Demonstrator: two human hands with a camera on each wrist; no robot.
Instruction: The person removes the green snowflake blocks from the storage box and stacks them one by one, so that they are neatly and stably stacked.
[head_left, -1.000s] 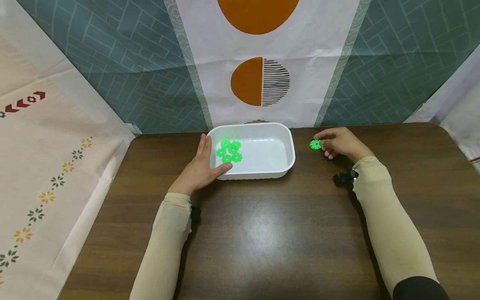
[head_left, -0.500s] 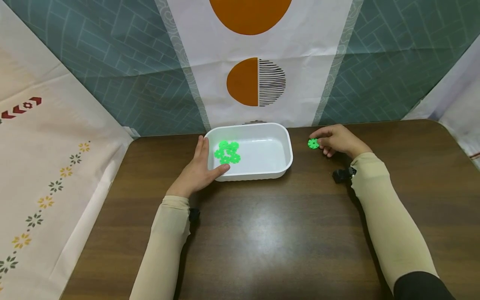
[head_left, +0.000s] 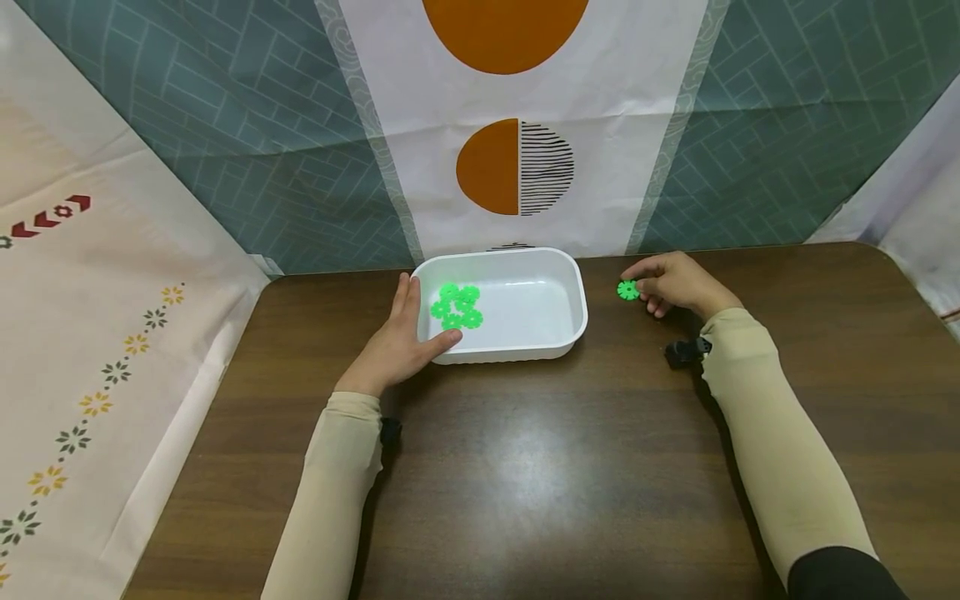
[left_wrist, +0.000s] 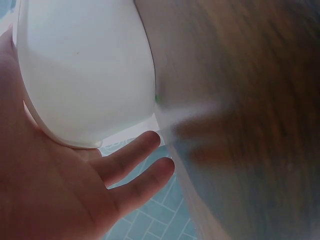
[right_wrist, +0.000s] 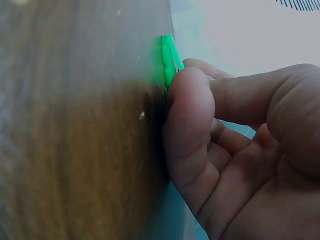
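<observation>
A white oblong tray (head_left: 517, 347) stands at the back of the table, with several green notched discs (head_left: 471, 318) gathered at its left end. My left hand (head_left: 393, 342) rests against that end, fingers straight along the outside and thumb over the front rim. In the left wrist view, the tray's outer wall (left_wrist: 90, 65) lies alongside the left palm, and two fingers stretch out below it. Right of the tray, my right hand (head_left: 678, 282) pinches one green disc (head_left: 627, 290) between thumb and fingers. The right wrist view shows this disc edge-on, close to the tabletop, partly hidden by a fingertip.
The brown wooden table (head_left: 517, 467) has a glossy surface. Its back edge meets a hanging cloth (head_left: 300, 167) with teal and white panels. A white embroidered cloth (head_left: 112, 333) lies along the left side. Small black wrist devices (head_left: 684, 353) are worn at both sleeves.
The head view has shifted slightly. The held disc shows a little more of its face than a second ago. Both hands keep their places beside the tray.
</observation>
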